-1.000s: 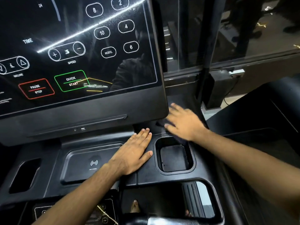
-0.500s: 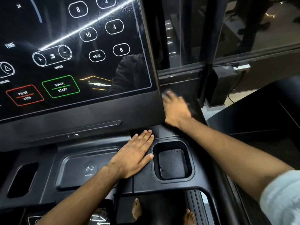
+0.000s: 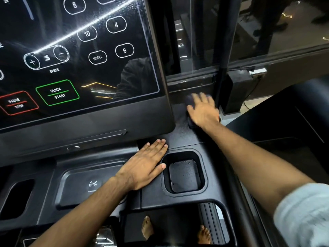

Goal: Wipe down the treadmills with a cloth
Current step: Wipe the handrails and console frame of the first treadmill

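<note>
Right hand [image 3: 203, 111] lies flat, fingers spread, pressing the cloth [image 3: 190, 124] onto the console [image 3: 178, 139] just right of the screen [image 3: 89, 50] edge. Left hand [image 3: 146, 166] rests flat, fingers together, touching the cupholder [image 3: 184, 175] rim. The next stroke probably runs from the cloth back toward the cupholder.

Pale textured sleeve [image 3: 302, 216] on R arm [image 3: 249, 163]; L forearm [image 3: 85, 209] bare; feet [image 3: 147, 227] bare.
</note>
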